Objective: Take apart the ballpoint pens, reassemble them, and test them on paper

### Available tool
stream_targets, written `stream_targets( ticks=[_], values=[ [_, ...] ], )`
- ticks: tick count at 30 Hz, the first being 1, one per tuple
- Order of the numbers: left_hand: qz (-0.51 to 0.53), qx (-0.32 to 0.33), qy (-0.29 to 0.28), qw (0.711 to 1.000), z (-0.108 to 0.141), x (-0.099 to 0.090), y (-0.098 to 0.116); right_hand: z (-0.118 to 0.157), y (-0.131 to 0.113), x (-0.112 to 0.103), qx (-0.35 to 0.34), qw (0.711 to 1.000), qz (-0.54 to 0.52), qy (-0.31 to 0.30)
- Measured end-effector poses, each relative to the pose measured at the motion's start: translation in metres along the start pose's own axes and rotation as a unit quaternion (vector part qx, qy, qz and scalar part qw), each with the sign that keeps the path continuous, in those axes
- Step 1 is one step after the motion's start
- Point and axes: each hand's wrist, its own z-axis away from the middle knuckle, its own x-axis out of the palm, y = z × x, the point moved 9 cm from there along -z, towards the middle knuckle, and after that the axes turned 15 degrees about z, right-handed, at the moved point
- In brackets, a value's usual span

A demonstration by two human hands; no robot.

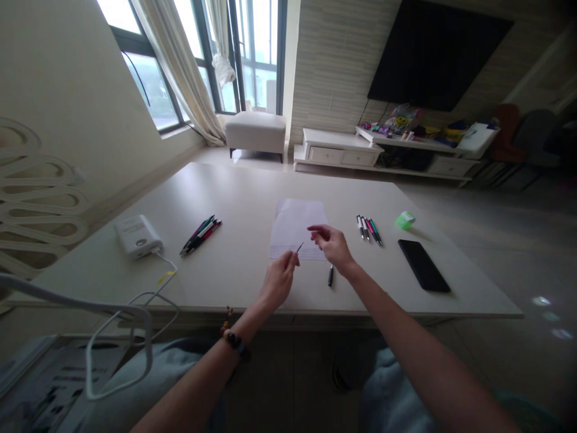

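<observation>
My left hand (280, 279) pinches a thin dark rod (299, 247), possibly a pen refill, whose tip points up over a white sheet of paper (297, 228) on the table. My right hand (331, 245) hangs just above the paper's right edge, close to the rod but not touching it, with its fingers apart and nothing visible in them. Below it, a short black pen part (330, 275) lies on the table. A bundle of pens (201, 234) lies to the left of the paper, and a smaller group of pens (368, 230) lies to its right.
The large white table (243, 192) also holds a white power bank (137, 236) with a white cable running off the near edge, a green block (405, 220), and a black smartphone (424, 266). A white TV cabinet (342, 147) stands beyond the table.
</observation>
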Motion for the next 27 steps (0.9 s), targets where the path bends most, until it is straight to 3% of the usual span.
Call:
stream_targets(
  ticks=[5,14,20,27],
  values=[
    [-0.003,-0.004,-0.005,1.0,0.001,0.002,-0.001,0.012,-0.02,-0.01,0.003,0.991,-0.137,0.011],
    [-0.008,-0.007,-0.005,1.0,0.001,0.003,0.0,0.017,-0.015,0.005,0.012,0.992,-0.125,-0.029],
    [-0.005,-0.004,-0.015,1.0,0.0,0.008,-0.001,0.016,-0.015,-0.003,0.019,0.99,-0.138,-0.008],
    [0.002,-0.003,-0.014,1.0,-0.001,0.008,-0.001,0.022,-0.019,0.022,0.008,0.986,-0.109,-0.124]
  ],
)
